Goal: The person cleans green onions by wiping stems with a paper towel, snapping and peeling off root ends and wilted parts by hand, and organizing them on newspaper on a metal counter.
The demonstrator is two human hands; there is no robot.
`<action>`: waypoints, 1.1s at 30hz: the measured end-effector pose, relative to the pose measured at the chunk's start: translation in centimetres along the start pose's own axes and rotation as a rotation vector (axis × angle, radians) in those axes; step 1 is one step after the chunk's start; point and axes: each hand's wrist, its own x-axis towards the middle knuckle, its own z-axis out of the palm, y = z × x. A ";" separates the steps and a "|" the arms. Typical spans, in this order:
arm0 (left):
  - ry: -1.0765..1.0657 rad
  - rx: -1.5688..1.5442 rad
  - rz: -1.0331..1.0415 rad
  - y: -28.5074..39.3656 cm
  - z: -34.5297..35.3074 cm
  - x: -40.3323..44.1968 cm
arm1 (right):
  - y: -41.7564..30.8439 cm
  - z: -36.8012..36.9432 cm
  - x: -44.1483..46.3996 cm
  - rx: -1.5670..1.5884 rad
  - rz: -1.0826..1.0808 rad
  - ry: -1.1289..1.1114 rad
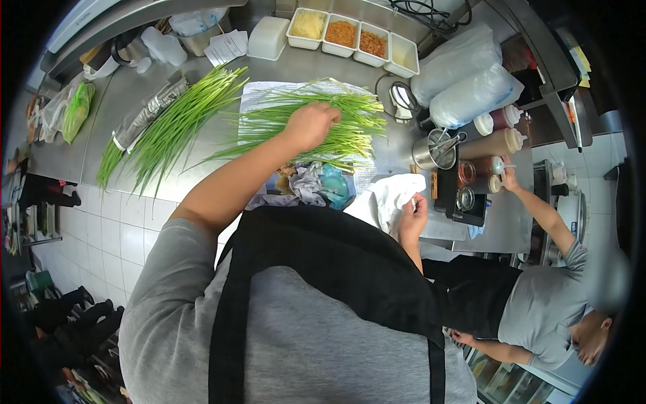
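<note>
Green stalks (360,121) spread beneath a curled left hand (313,126).
They fan across printed paper (254,92) at twelve o'clock from the black apron (323,236); whether the fingers pinch any, I cannot tell. The right hand (412,219), toward two o'clock, pinches a white cloth (389,190) (crumpled, by the look of it). Light fingertips, working along the stalks, should spare them bends.

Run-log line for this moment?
left hand: on green stalks | right hand: at white cloth | stalks: spread on paper | co-worker's hand: by bottles
</note>
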 end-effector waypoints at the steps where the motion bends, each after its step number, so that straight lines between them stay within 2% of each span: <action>1: -0.001 0.031 0.008 -0.2 0.5 -0.1 | 0.9 -0.3 0.0 0.007 -0.009 0.003; 3: -0.003 0.095 0.026 -0.2 0.8 -0.1 | 1.8 -0.6 0.0 0.023 -0.025 0.009; 6: -0.236 -0.004 -0.049 1.1 -0.1 -1.1 | 1.9 -0.8 -0.4 0.015 -0.015 0.006; 9: -0.236 0.068 0.079 2.9 -1.0 -3.5 | 1.9 -0.6 -0.5 -0.018 -0.032 0.003; 12: -0.184 0.006 0.164 4.6 -2.7 -5.6 | 1.5 -0.6 -0.6 -0.053 -0.023 -0.015; 15: -0.295 -0.065 0.037 5.0 -3.2 -6.0 | 1.5 -0.8 -0.6 -0.088 -0.038 -0.026; 18: -0.051 -0.044 0.050 3.7 -2.1 -5.0 | 1.9 -1.1 -0.5 -0.107 -0.099 -0.015; 21: -0.205 -0.094 -0.016 3.1 -1.3 -3.7 | 3.0 -1.2 -0.5 0.034 -0.023 0.017; 24: 0.025 0.105 -0.002 2.4 0.4 -3.4 | 2.7 -1.5 -0.3 0.197 0.066 0.037; 27: 0.103 0.117 -0.082 2.1 -0.3 -2.6 | 2.3 -1.8 0.0 0.310 0.135 0.050; 30: 0.018 0.063 -0.043 2.9 -1.1 -1.8 | 1.8 -1.7 0.2 0.348 0.173 0.073; 33: -0.169 0.055 0.040 4.0 0.6 -1.7 | 1.9 -1.8 0.2 0.375 0.199 0.062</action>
